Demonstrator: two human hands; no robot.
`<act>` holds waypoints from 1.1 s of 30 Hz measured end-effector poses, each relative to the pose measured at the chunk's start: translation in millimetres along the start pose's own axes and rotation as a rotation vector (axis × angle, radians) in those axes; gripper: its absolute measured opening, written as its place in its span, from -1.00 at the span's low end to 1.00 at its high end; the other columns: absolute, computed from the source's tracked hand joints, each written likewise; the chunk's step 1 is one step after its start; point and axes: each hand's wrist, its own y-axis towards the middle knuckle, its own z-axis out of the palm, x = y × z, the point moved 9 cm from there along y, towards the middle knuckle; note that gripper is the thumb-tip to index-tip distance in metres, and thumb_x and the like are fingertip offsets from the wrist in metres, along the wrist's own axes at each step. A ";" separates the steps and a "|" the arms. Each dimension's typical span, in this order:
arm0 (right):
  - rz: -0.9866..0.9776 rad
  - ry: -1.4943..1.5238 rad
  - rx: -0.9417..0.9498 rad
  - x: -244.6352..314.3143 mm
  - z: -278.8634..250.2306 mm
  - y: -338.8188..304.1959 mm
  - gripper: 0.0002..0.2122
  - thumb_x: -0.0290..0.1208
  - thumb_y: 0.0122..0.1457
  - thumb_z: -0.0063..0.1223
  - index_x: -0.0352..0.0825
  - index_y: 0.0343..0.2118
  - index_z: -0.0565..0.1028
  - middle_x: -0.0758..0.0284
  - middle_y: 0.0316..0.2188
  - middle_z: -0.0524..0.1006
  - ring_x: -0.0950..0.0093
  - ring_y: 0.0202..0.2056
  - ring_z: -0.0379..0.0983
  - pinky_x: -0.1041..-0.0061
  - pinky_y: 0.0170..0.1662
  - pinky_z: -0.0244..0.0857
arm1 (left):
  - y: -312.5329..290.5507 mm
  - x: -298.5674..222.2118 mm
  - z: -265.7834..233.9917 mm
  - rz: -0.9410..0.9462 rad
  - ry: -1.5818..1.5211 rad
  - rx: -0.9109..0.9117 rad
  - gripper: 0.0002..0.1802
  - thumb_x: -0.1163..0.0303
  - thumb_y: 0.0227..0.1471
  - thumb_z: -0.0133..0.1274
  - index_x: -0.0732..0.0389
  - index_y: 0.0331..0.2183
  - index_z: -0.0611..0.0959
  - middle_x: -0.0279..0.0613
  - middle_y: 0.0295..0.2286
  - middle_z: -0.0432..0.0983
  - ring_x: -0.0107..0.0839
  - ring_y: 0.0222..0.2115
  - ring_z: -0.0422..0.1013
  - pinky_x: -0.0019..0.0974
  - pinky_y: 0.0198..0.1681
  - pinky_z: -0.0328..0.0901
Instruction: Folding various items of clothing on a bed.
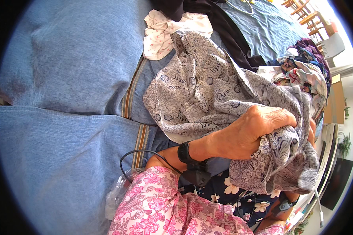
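A grey paisley garment, crumpled and partly bunched up, spreads from the middle of the bed toward my right side. My left hand is closed on a gathered fold of it, with the knuckles up and a black strap round the wrist. My right hand is behind the bunched cloth; only a narrow strip of skin shows past its edge, and its fingers are hidden. The right wrist, wearing a dark band, goes up under the blurred lower part of the garment. What exact kind of garment it is cannot be made out.
Blue denim-like bedding with a brown striped trim covers the left. Beyond the garment lie a white floral cloth and a black cloth. A pile of colourful clothes sits at the far right, beside a cardboard box. A dark cable loops by my left forearm.
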 end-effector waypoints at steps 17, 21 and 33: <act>0.433 1.000 0.049 -23.5 47.4 29.1 -0.49 -0.33 0.14 -0.02 -0.30 0.17 0.21 0.18 0.13 0.24 0.34 0.13 0.19 0.38 0.21 0.00 | 0.7 9.8 -21.8 -0.003 0.250 -0.240 -0.62 0.45 -0.20 0.21 0.28 -0.26 0.48 -0.07 -0.32 0.39 -0.29 -0.30 0.38 -0.33 -0.27 0.29; 0.438 0.911 -0.027 -58.1 25.1 44.6 -0.48 -0.34 0.13 -0.01 -0.31 0.16 0.20 0.19 0.13 0.25 0.35 0.12 0.20 0.40 0.20 0.00 | -6.0 11.8 -32.5 -0.107 0.250 -0.274 -0.57 0.50 -0.24 0.23 0.31 -0.25 0.46 -0.04 -0.26 0.37 -0.20 -0.27 0.38 -0.31 -0.21 0.29; 0.466 0.567 -0.300 -265.7 -245.5 88.0 -0.46 -0.38 0.11 0.03 -0.35 0.16 0.20 0.23 0.12 0.27 0.37 0.09 0.23 0.44 0.20 -0.01 | -8.0 20.8 -61.1 -0.162 0.680 -0.435 -0.69 0.55 -0.21 0.19 0.35 -0.33 0.48 0.02 -0.30 0.39 -0.09 -0.30 0.39 -0.24 -0.24 0.31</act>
